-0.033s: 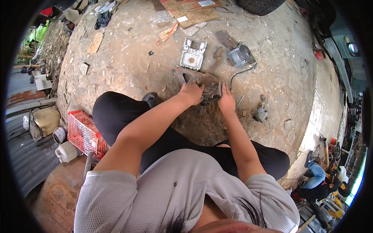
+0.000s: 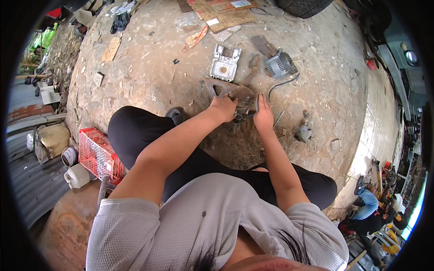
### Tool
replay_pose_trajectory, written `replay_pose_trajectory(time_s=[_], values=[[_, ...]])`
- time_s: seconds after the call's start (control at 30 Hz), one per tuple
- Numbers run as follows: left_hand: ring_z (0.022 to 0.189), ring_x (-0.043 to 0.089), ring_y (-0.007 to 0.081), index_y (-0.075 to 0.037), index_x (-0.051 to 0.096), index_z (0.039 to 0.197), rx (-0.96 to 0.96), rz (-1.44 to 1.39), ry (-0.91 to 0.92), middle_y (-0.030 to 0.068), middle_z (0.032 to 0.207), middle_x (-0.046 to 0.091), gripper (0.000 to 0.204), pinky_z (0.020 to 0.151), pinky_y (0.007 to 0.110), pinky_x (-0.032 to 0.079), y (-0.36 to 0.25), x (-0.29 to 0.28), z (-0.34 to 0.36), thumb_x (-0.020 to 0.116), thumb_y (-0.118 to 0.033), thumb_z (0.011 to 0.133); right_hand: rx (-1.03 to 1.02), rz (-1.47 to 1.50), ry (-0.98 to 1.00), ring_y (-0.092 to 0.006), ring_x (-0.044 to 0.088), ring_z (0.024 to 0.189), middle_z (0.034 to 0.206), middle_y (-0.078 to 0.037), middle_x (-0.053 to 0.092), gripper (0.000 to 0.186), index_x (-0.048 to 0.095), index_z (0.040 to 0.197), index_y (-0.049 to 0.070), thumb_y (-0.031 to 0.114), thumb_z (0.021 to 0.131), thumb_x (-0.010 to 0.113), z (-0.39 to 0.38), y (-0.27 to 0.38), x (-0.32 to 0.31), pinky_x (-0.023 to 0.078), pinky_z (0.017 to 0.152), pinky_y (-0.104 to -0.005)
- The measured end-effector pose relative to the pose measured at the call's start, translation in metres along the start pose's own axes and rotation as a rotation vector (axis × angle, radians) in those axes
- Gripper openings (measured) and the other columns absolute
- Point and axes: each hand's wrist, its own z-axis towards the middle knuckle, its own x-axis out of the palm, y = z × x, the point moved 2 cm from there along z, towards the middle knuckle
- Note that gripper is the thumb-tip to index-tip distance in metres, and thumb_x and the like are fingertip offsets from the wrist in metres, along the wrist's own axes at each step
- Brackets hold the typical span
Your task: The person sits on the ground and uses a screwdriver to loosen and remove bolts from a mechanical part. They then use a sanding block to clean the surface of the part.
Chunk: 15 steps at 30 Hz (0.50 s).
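Note:
A rusty brown metal machine part [image 2: 242, 94] with a triangular cutout lies on the ground in front of my crossed legs. My left hand [image 2: 223, 109] grips its near left edge, with the fingers curled over the metal. At the part's right side is my right hand [image 2: 263, 114], its fingers pointing away from me and pressed together. A thin dark edge shows along those fingers; what it belongs to is too small to make out, and the thumb is hidden. Just beyond the part sits a silver cast metal housing [image 2: 229, 71].
A grey electric motor [image 2: 281, 66] with a black cable [image 2: 276, 84] lies to the far right. Nearer on the right is a small metal fitting [image 2: 304, 132]. A red plastic crate [image 2: 96, 151] stands at my left. Cardboard [image 2: 221, 20] and a tyre [image 2: 304, 6] are at the back.
My right hand has shifted slightly, its fingers now straighter and the flat grey edge beside them showing less. My left hand and the metal part stay in place.

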Motion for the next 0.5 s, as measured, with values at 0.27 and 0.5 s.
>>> replay_pose_trajectory(time_s=[0.27, 0.5], values=[[0.141, 0.056, 0.0395, -0.016, 0.03, 0.168, -0.001, 0.011, -0.039, 0.0286, 0.166, 0.035, 0.087, 0.115, 0.052, 0.046, -0.001, 0.003, 0.002, 0.07, -0.046, 0.097, -0.005, -0.159, 0.1, -0.033, 0.044, 0.152, 0.167, -0.017, 0.041, 0.079, 0.034, 0.165, 0.01, 0.0, 0.091, 0.059, -0.004, 0.011, 0.011, 0.035, 0.124, -0.0498], [0.14, 0.057, 0.0397, -0.015, 0.03, 0.167, -0.001, 0.002, -0.032, 0.0314, 0.166, 0.035, 0.087, 0.113, 0.05, 0.048, -0.003, 0.002, 0.003, 0.071, -0.045, 0.097, -0.189, 0.012, -0.039, -0.0389, 0.04, 0.153, 0.165, -0.02, 0.042, 0.074, 0.04, 0.16, 0.001, -0.007, 0.088, 0.056, -0.003, 0.004, 0.019, 0.037, 0.125, -0.0459]])
